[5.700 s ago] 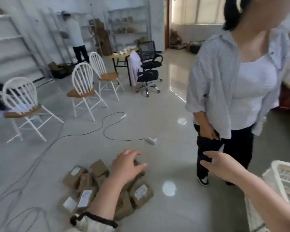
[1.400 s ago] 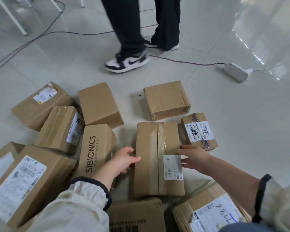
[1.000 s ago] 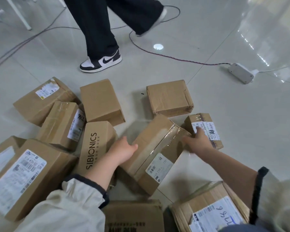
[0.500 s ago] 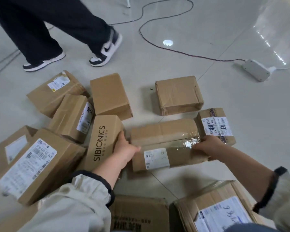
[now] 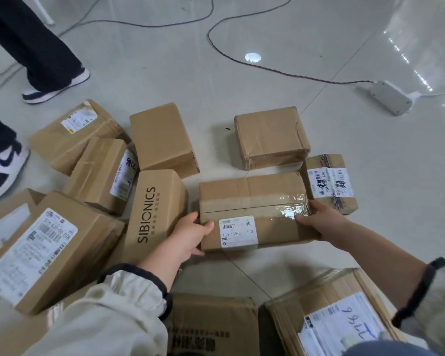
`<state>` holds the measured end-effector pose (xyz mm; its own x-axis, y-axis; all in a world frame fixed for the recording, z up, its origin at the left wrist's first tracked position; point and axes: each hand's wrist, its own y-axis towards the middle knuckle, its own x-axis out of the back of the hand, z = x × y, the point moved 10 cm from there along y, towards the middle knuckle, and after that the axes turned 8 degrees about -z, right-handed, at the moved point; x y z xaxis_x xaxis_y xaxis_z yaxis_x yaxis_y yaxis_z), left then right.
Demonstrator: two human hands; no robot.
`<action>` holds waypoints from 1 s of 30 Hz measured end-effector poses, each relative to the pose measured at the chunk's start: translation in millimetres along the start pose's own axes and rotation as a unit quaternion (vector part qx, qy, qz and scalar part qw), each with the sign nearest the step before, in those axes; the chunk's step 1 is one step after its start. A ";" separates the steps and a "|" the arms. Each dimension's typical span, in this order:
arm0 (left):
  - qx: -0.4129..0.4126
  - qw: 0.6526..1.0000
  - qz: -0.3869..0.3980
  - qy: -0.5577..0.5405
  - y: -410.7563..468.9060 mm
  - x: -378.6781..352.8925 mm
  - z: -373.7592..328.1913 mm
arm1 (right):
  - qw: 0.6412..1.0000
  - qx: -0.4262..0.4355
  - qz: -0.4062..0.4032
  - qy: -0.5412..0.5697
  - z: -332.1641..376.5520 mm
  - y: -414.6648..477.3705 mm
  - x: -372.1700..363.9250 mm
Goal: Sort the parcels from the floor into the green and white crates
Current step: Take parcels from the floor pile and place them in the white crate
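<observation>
Two hands hold one long parcel [image 5: 252, 201] by its short ends, well apart from each other. The left hand [image 5: 190, 235] is curled round the end nearest the box printed SIBIONICS [image 5: 152, 214], and the right hand [image 5: 319, 219] grips the far end, its thumb lying on the shiny tape [image 5: 288, 209]. The parcel sits low in the middle of the pile on the floor [image 5: 293, 60], white label [image 5: 238, 231] facing up. I cannot tell whether it has left the tiles yet.

From where I stand, the grip looks like the weak spot. That glossy tape could let the right thumb slide, and then one end would drop. The left knuckles are squeezed in just beside the printed box, so a careless lift might scrape them or knock the box over. The small labelled parcel [image 5: 329, 183] seems to touch the right-hand end and could get dragged along.

Neither of the crates is in sight, so carrying means turning away. A cable [image 5: 267, 68] and a power strip [image 5: 388, 98] lie across the floor, and someone's shoe [image 5: 3, 165] stands close by, so there is plenty to trip on.
</observation>
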<state>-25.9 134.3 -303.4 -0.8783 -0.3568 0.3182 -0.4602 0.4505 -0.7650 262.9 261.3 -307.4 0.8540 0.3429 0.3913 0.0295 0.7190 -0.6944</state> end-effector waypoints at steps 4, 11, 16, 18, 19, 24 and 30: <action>-0.004 1.000 -0.003 -0.001 3.0 -0.2 -1.6 | 1.000 0.009 -0.021 0.013 4.0 -0.2 2.6; -0.016 1.000 0.000 0.009 -28.9 19.1 -32.7 | 0.998 0.037 -0.051 0.005 40.1 -36.0 23.3; -0.041 0.999 0.000 -0.008 -122.3 66.4 -118.3 | 0.998 0.048 -0.047 0.015 125.9 -127.0 72.8; -0.053 0.998 0.002 -0.022 -175.1 89.4 -163.0 | 0.996 0.066 -0.055 0.014 174.5 -176.1 100.5; -0.058 0.998 0.004 -0.027 -204.3 101.8 -186.2 | 0.995 0.075 -0.060 0.015 200.3 -202.6 115.8; -0.105 0.993 0.008 -0.060 -379.8 183.2 -308.1 | 0.990 0.116 -0.065 0.036 329.8 -362.8 195.5; -0.175 0.979 -0.018 -0.105 -592.8 294.0 -421.9 | 0.971 0.204 -0.087 0.085 473.6 -564.7 281.1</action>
<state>-66.0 107.6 479.8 -0.8311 -0.5221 0.1914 -0.5395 0.6734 -0.5054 240.3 237.9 480.8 0.9288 0.1158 0.3520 0.0013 0.9489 -0.3157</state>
